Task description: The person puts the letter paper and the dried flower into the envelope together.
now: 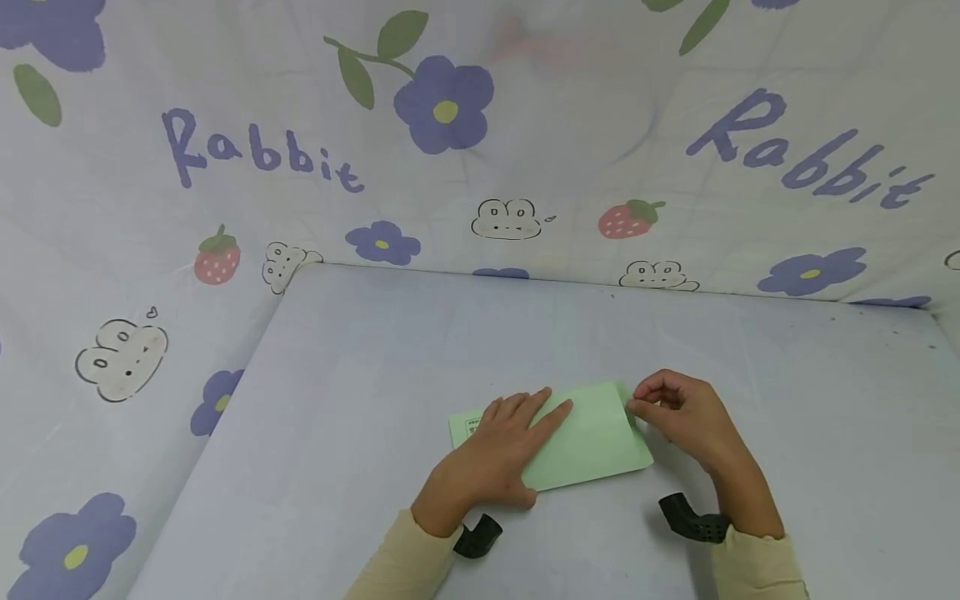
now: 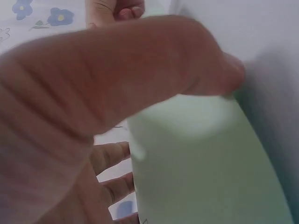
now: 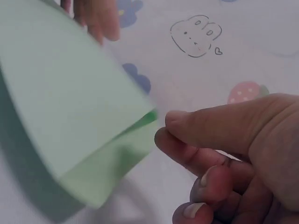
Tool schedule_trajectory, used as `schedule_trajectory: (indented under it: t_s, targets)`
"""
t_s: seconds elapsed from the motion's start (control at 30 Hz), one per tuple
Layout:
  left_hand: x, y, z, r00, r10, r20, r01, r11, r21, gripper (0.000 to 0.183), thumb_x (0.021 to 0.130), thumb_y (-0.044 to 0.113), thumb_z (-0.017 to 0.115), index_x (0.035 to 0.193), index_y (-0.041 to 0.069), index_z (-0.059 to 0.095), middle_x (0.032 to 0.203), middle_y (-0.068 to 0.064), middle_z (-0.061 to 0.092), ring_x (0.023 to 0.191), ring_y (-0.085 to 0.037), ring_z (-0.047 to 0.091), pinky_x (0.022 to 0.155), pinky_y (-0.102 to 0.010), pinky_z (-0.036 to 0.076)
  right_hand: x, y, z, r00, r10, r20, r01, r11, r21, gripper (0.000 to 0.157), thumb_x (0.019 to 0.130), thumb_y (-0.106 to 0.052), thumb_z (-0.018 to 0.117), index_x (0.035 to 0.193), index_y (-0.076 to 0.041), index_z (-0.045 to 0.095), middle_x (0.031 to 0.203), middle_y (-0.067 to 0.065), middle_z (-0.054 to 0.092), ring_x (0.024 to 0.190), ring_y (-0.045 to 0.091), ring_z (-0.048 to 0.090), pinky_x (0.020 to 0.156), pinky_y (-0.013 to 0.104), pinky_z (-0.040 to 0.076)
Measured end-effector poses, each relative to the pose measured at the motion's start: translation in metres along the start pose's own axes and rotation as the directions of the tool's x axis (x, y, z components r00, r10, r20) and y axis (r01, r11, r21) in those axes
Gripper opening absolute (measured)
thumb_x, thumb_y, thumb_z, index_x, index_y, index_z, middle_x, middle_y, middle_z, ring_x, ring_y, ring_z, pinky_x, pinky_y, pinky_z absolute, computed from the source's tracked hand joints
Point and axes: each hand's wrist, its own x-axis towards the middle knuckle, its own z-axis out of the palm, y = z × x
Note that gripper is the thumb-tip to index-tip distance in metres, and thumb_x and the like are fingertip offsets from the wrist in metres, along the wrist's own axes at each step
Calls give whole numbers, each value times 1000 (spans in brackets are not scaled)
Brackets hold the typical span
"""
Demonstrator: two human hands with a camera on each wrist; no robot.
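A folded sheet of pale green paper (image 1: 588, 433) lies on the white surface, with a little dark print near its left end. Across its left part my left hand (image 1: 498, 454) rests with fingers spread, the thumb near the front edge. At the right end, thumb and index finger of my right hand (image 1: 682, 417) pinch at the paper's edge; the exact contact is hard to see. In the right wrist view the green paper (image 3: 79, 98) shows two layers parting at that end. The other fingers (image 3: 212, 184) of the right hand are curled.
Behind and to the left hangs a white cloth (image 1: 558, 133) printed with flowers, strawberries, rabbits and lettering. The white tabletop (image 1: 375, 358) extends around the paper. A black curved piece (image 1: 478, 536) sits by the left wrist, another black piece (image 1: 693, 518) by the right.
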Motion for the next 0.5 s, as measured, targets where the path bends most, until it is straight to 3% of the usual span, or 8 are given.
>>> schedule_trajectory:
  t_s: [0.17,0.23,0.33,0.43,0.5]
  targets:
    - [5,-11,6,999,-20,26,22,997,-74,110,77,42,84,162,20,17,165,-8,19,150,-30,17,117,-53,18,2,-2,-6,1000,16,-13,-16,1000,-21,17,92,-16,73,101,-2,67,85,12,64,61,17,53,52,29,45]
    - [3,-18,7,999,-36,5,37,993,-108,111,78,52,82,162,19,18,165,-9,18,151,-32,12,117,-56,14,0,-2,-8,1000,9,-17,-9,1000,-20,20,95,-19,71,103,-2,67,86,13,65,66,20,56,54,29,47]
    - [-6,-34,9,993,-100,-60,91,986,-139,106,81,63,73,162,17,20,165,-12,17,151,-36,8,116,-61,10,-8,4,-9,996,-67,-60,60,993,-99,21,98,-21,66,108,-3,68,94,13,69,80,25,62,63,31,51]
    - [-24,-53,9,973,-193,-124,175,975,-139,100,86,67,64,161,15,22,165,-14,15,151,-40,4,115,-64,7,-22,17,-10,972,-199,-126,160,951,-264,23,98,-15,65,116,-1,66,113,19,67,104,36,62,81,45,53]
    - [-39,-65,8,956,-252,-153,236,965,-115,99,88,68,61,161,14,22,165,-15,14,151,-41,2,115,-64,5,-30,27,-11,950,-277,-147,205,904,-375,31,96,-12,65,124,1,63,130,25,60,123,45,51,94,60,44]
